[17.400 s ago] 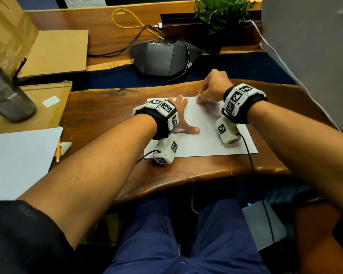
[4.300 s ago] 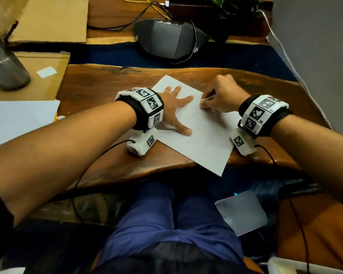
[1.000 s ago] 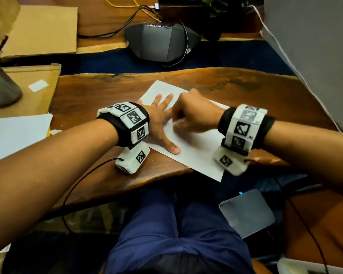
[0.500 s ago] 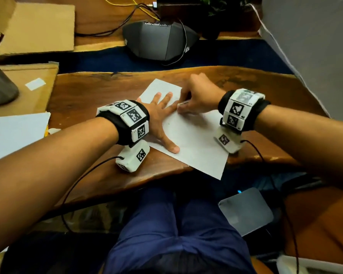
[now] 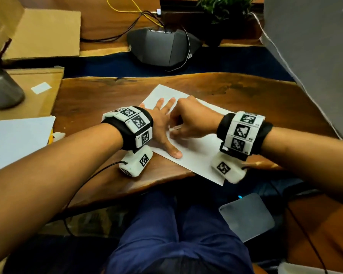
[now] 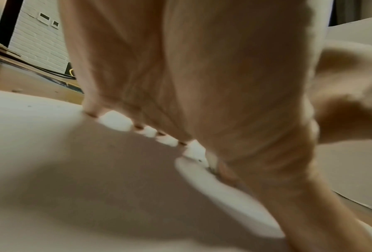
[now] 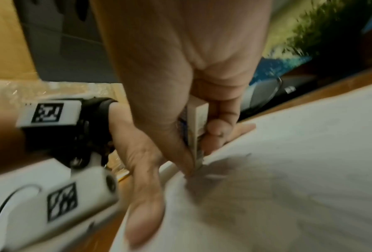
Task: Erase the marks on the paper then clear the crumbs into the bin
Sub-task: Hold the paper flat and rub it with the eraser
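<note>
A white sheet of paper [image 5: 198, 153] lies askew on the wooden desk [image 5: 99, 95], one corner hanging past the front edge. My left hand [image 5: 163, 125] lies flat on the paper's left part with fingers spread, pinning it. My right hand [image 5: 188, 123] pinches a white eraser [image 7: 197, 129] in a printed sleeve and presses its end onto the paper [image 7: 299, 153] just beside the left hand's fingers [image 7: 142, 179]. The left wrist view shows the left palm [image 6: 202, 85] arched over the paper [image 6: 51, 153]. No marks or crumbs can be made out; no bin is in view.
A grey speakerphone [image 5: 162, 48] with cables sits behind the desk, a potted plant [image 5: 224, 8] to its right. Cardboard [image 5: 46, 34], a dark metal bottle [image 5: 2, 86] and a second white sheet [image 5: 14, 139] with a pencil [image 5: 51, 136] lie left. A grey panel [image 5: 315, 56] stands right.
Over the last second my right hand has rubbed the eraser back and forth: away from me half a second ago, now back toward me beside the left hand. The left hand stays put.
</note>
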A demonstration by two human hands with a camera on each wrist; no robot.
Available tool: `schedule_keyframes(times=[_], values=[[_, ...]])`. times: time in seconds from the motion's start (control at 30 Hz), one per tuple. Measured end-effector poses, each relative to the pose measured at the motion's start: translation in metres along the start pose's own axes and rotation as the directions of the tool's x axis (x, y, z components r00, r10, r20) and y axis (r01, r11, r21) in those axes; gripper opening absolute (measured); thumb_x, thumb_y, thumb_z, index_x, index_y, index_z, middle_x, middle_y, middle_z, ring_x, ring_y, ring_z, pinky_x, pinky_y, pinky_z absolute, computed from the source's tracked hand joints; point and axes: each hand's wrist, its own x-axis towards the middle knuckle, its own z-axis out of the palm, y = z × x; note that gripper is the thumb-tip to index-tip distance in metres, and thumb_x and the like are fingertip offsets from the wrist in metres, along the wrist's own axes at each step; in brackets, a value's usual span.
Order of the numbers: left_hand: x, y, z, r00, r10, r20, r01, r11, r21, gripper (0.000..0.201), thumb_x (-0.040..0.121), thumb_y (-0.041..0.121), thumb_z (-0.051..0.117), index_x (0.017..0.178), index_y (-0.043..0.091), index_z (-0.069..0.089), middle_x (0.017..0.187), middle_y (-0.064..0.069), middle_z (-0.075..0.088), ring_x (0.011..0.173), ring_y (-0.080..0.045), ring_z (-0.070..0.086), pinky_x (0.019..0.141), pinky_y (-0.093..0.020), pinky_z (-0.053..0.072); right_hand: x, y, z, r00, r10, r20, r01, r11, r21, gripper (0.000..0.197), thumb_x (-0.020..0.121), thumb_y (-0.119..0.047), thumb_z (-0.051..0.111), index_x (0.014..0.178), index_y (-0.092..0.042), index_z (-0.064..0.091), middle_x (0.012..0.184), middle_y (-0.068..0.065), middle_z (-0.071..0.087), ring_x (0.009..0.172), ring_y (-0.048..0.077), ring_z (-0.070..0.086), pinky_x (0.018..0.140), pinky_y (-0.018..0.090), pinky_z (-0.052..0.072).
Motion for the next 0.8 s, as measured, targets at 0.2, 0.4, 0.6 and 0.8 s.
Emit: schedule_keyframes(times=[0.2, 0.4, 0.6, 0.8], values=[[-0.002, 0.002, 0.001, 0.999, -0.014, -0.034, 0.014, 1.0, -0.002, 0.155, 0.027, 0.1, 0.055, 0.144, 0.044, -0.03, 0.154, 0.011, -0.039, 0.145, -0.022, -0.029, 0.111, -0.072, 0.0, 0.017, 0.025, -0.016, 0.98, 0.113, -0.161, -0.118, 0.993, -0.023, 0.012, 0.076, -0.023, 0.077, 0.07, -0.012, 0.077, 0.068, 0.005, 0.072, 0.057, 0.013, 0.058, 0.056, 0.026, 0.048], [0.0, 0.0, 0.001, 1.0, -0.005, -0.025, 0.006, 1.0, 0.011, 0.154, 0.029, 0.1, 0.056, 0.143, 0.045, -0.031, 0.152, 0.011, -0.042, 0.145, -0.022, -0.031, 0.111, -0.072, -0.001, 0.009, 0.023, -0.015, 0.983, 0.14, -0.119, -0.144, 0.989, -0.026, 0.012, 0.075, -0.023, 0.078, 0.072, -0.011, 0.077, 0.068, 0.004, 0.072, 0.061, 0.019, 0.064, 0.056, 0.03, 0.051], [0.0, -0.004, 0.001, 0.999, 0.016, -0.042, -0.015, 1.0, 0.007, 0.144, 0.041, 0.102, 0.049, 0.144, 0.042, -0.033, 0.153, 0.012, -0.039, 0.146, -0.02, -0.027, 0.114, -0.067, -0.005, -0.01, 0.069, -0.033, 0.925, 0.379, 0.022, -0.379, 0.919, 0.11, 0.015, 0.084, -0.029, 0.08, 0.084, -0.014, 0.078, 0.079, 0.002, 0.076, 0.07, 0.016, 0.069, 0.057, 0.023, 0.051], [-0.013, -0.018, 0.0, 0.992, -0.049, -0.112, 0.042, 0.997, -0.07, 0.085, 0.092, 0.071, 0.03, 0.154, 0.034, -0.015, 0.161, 0.005, -0.024, 0.15, -0.021, -0.017, 0.118, -0.058, -0.007, -0.018, 0.078, -0.031, 0.906, 0.407, 0.118, -0.423, 0.884, 0.198, 0.017, 0.086, -0.031, 0.078, 0.088, -0.015, 0.075, 0.084, 0.005, 0.077, 0.082, 0.025, 0.075, 0.07, 0.031, 0.061]])
